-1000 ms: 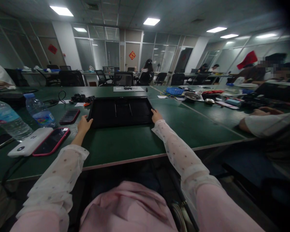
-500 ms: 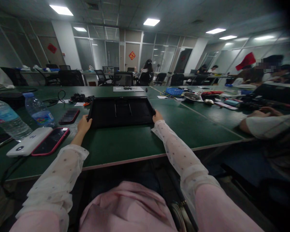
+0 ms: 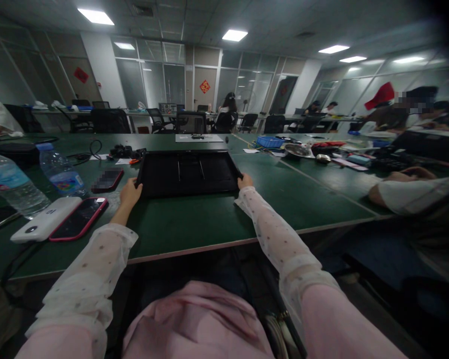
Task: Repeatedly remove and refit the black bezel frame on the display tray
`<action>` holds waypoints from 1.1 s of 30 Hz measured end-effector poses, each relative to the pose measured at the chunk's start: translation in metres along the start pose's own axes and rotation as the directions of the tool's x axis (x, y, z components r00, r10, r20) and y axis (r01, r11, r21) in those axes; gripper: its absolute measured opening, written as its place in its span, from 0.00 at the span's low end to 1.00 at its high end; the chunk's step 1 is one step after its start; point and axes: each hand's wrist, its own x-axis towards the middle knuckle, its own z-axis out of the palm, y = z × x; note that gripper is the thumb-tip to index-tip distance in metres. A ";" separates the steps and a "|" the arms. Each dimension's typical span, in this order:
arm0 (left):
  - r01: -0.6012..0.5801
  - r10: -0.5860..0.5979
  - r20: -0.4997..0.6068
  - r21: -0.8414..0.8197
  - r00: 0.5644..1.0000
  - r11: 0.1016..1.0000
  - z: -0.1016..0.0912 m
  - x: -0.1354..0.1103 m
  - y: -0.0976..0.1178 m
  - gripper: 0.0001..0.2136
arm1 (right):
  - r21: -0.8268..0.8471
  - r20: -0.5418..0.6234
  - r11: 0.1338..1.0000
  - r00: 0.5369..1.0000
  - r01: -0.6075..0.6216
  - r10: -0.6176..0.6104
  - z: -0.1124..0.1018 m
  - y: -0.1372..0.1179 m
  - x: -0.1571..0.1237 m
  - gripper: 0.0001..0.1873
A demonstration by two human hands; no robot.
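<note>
A flat black rectangular tray-like panel (image 3: 189, 182) with a raised rim lies on the green table in front of me. Two thin metal rods show on its inner face. My left hand (image 3: 130, 192) grips its left edge near the front corner, thumb on the rim. At the opposite end, my right hand (image 3: 245, 181) has its fingers closed around the right edge. The undersides of both grips are hidden.
Left of the panel are a red-edged phone (image 3: 108, 179), another phone (image 3: 79, 218), a white power bank (image 3: 47, 219) and water bottles (image 3: 62, 172). A blue basket (image 3: 270, 142) and metal bowl (image 3: 297, 150) stand farther right. A co-worker's arm (image 3: 415, 192) rests at right.
My hands and the panel stay almost still. At the far left, a person's white sleeve has shifted slightly.
</note>
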 end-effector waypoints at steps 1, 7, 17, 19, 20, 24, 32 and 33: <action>-0.005 0.005 -0.012 -0.001 1.000 1.000 0.000 -0.001 0.001 0.23 | -0.001 0.000 1.000 1.000 -0.002 0.002 0.000 0.000 0.000 0.24; -0.097 0.100 -0.084 0.034 0.991 0.995 -0.002 -0.004 0.004 0.23 | -0.005 0.001 1.000 1.000 0.010 -0.010 0.001 0.002 0.002 0.23; -0.131 0.146 -0.147 0.110 0.978 0.985 -0.010 -0.017 0.015 0.23 | 0.038 -0.063 0.999 0.998 0.035 -0.033 -0.001 -0.003 -0.002 0.24; -0.136 0.152 -0.166 0.105 0.974 0.985 -0.010 -0.017 0.017 0.23 | 0.041 -0.083 0.998 0.996 0.039 -0.035 -0.002 -0.004 -0.002 0.24; -0.137 0.153 -0.169 0.101 0.974 0.985 -0.010 -0.017 0.017 0.22 | 0.043 -0.093 0.998 0.995 0.043 -0.039 -0.002 -0.004 -0.002 0.24; -0.139 0.153 -0.171 0.094 0.973 0.986 -0.010 -0.017 0.017 0.22 | 0.027 -0.093 0.998 0.995 0.048 -0.046 -0.002 -0.003 -0.002 0.25; -0.117 0.131 -0.131 0.108 0.983 0.987 -0.009 -0.015 0.013 0.23 | -0.019 -0.019 1.000 1.000 0.002 -0.002 0.000 -0.001 -0.002 0.24; -0.104 0.116 -0.116 0.108 0.986 0.989 -0.008 -0.014 0.012 0.23 | -0.032 -0.006 0.999 1.000 -0.009 0.009 0.001 -0.001 -0.002 0.23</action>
